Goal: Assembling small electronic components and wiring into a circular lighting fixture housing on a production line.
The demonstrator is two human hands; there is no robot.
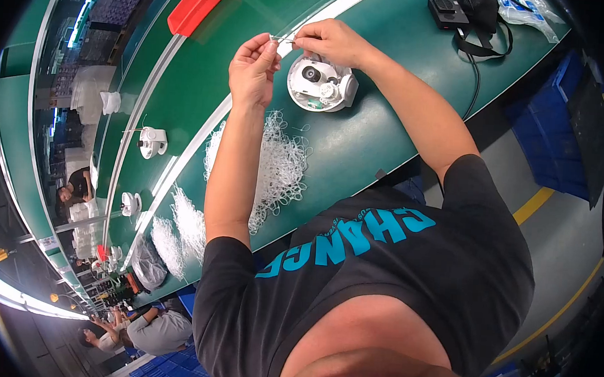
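Both my hands are raised over the far side of the green bench and meet at a thin cable [282, 39]. The fingertips of my left hand [255, 68] pinch one end of it. My right hand [333, 41] pinches the other end, close by. Just below my right hand, a white dome-shaped camera unit [322, 86] sits on the bench with its black lens facing up. A heap of thin white looped strips [279, 170], perhaps cable ties, lies beside my left forearm and is partly hidden by it.
Smaller white piles [187, 226] and a clear plastic bag [148, 265] lie farther left. More white camera units [152, 143] stand on the green conveyor strip [206, 65]. There is a red bin [195, 6] beyond. A black device with a strap [449, 14] lies at the right; blue crates [554, 128] stand past the edge.
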